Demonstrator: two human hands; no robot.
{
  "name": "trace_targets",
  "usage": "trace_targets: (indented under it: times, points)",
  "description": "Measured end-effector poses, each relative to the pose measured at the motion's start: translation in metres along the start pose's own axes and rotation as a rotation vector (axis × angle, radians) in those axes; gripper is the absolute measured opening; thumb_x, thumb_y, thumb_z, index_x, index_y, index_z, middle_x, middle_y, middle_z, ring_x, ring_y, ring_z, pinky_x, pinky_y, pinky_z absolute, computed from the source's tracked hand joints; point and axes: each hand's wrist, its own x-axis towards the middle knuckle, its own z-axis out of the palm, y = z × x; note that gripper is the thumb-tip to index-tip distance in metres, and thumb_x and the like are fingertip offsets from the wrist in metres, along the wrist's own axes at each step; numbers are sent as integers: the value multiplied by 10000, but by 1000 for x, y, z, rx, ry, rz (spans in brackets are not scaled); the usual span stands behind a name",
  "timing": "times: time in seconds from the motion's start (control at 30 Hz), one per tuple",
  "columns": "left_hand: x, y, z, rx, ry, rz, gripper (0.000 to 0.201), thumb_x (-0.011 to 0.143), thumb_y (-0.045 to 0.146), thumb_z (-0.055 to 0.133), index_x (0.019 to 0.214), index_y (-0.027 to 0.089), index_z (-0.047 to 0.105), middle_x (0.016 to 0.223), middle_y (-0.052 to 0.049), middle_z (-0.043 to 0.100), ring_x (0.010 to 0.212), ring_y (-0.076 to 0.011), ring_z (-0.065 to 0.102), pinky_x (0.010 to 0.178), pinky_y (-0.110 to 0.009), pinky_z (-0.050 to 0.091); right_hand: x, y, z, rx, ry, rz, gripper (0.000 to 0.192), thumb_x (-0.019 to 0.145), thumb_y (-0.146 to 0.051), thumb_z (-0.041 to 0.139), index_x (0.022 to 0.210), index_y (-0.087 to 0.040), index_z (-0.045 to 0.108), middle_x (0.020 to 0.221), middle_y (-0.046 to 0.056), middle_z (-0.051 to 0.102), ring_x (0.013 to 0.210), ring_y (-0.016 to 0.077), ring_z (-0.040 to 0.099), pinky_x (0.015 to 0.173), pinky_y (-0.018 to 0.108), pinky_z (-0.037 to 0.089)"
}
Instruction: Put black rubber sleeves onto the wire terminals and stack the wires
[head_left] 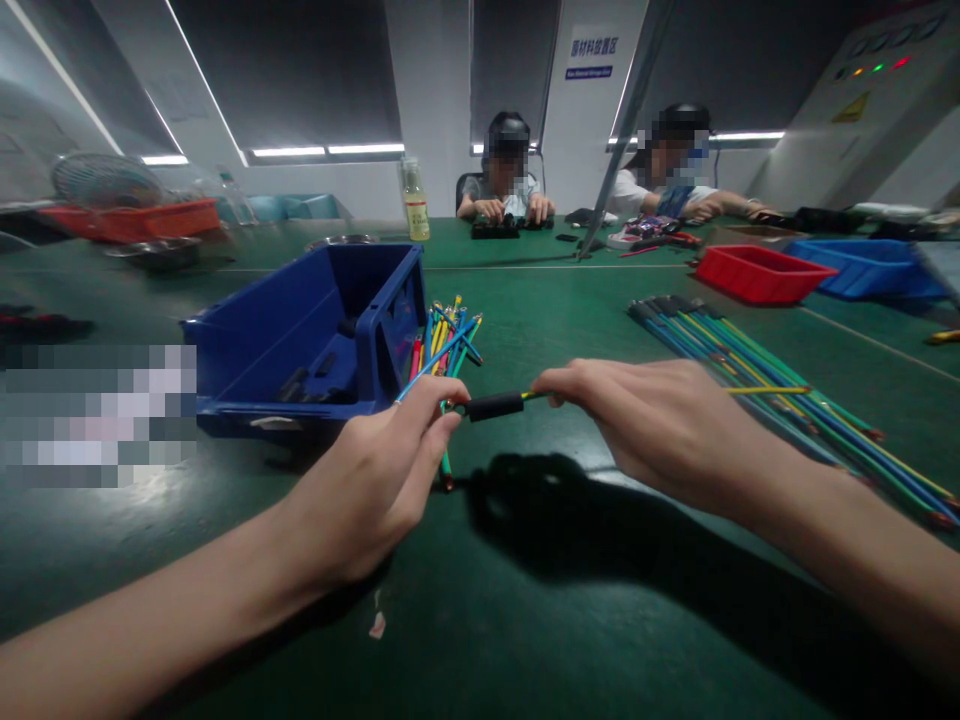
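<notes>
- While pinching a yellow-green wire (529, 395) in the closed right hand (645, 412), gripping its end in the closed left hand (390, 450).
- Suspending a black sleeve (495, 406) between both, over the bench (480, 630).
- Working near a blue bin (262, 345).

Shows left hand (386, 455) and right hand (652, 415) pinching a yellow-green wire (529, 395) either side of a black sleeve (495, 406). Includes blue bin (259, 350) at left, wire bundle (844, 435) at right.

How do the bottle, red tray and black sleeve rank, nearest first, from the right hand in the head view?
1. Black sleeve, just left of the right hand.
2. Red tray, beyond the hand, rightward.
3. Bottle, farther back, to the left.
</notes>
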Motion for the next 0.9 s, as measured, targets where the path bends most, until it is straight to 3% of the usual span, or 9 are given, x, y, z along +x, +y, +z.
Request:
trace_targets:
  times: [0.23, 0.43, 0.57, 0.7, 0.9]
  points:
    - [2, 3, -2, -37, 19, -22, 82, 937, 197, 385, 941, 202, 467, 623, 71, 523, 480, -57, 512, 478, -190, 374, 1, 0, 0, 34, -50, -17, 287, 923, -65, 335, 1146, -158, 490, 899, 35, 680, 735, 143, 656, 563, 234, 388]
    - [0, 7, -9, -7, 216, -24, 46, 885, 196, 444, 845, 194, 467, 522, 88, 421, 361, -51, 385, 356, -200, 284, -4, 10, -10, 5, -18, 47, 156, 966, -270, 431, 1056, -191, 532, 780, 3, 675, 581, 125, 606, 517, 245, 348]
    - [-1, 7, -12, 28, 290, -14, 33, 862, 195, 485, 841, 212, 466, 534, 86, 458, 373, -51, 425, 363, -191, 315, -6, 14, -17, 4, 35, 89, 128, 963, -266, 444, 968, -201, 554, 757, -1, 666, 567, 109, 579, 537, 237, 354]
    - [-2, 7, -14, 136, 332, 58, 54, 853, 170, 512, 868, 218, 493, 545, 89, 480, 385, -45, 430, 394, -195, 334, -5, 12, -11, 71, 5, 140, 137, 968, -260, 431, 989, -188, 546, 739, -5, 658, 529, 95, 553, 521, 226, 342]
    - [2, 3, -22, 274, 401, 12, 30, 883, 212, 494, 890, 237, 508, 632, 59, 533, 502, -80, 509, 481, -241, 378, -4, 9, -6, 171, -19, 118, 127, 946, -257, 480, 1000, -185, 570, 718, -21, 652, 489, 69, 517, 507, 211, 323]
